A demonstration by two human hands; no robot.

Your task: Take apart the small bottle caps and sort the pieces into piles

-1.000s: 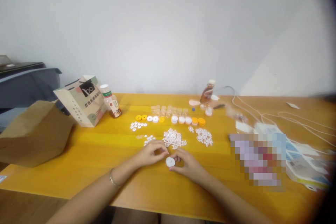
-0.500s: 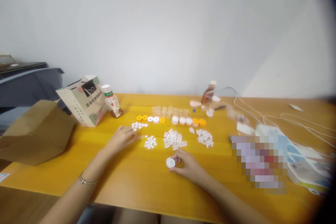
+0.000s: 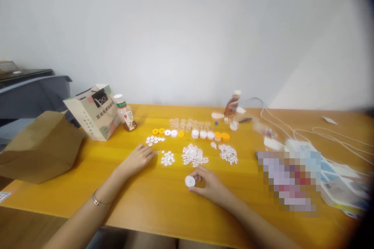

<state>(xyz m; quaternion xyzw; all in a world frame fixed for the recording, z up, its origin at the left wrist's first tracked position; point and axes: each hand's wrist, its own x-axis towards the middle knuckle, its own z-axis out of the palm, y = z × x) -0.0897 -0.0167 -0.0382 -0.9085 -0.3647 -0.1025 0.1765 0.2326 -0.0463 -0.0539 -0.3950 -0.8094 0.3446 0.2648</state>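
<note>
My right hand (image 3: 209, 184) rests on the yellow table (image 3: 163, 198) and pinches a small round white cap (image 3: 189, 181) between thumb and fingers. My left hand (image 3: 137, 160) lies further left, fingers curled, its fingertips touching a few tiny pale parts (image 3: 157, 151) on the table; whether it grips one is unclear. Just right of it lies a small pile of white discs (image 3: 167, 158). Beyond are a heap of white lattice pieces (image 3: 193, 155), a second heap (image 3: 228, 152), and a row of yellow, white and orange caps (image 3: 189, 133).
A printed paper bag (image 3: 93, 112), a brown paper bag (image 3: 37, 146) and a drink bottle (image 3: 125, 113) stand at the left. Another bottle (image 3: 231, 105) is at the back. White cables (image 3: 306, 130) and papers (image 3: 336, 181) cover the right side.
My left hand left the white cap, reached out left to the small parts, then drew back slightly. My right hand kept hold of the cap in place.
</note>
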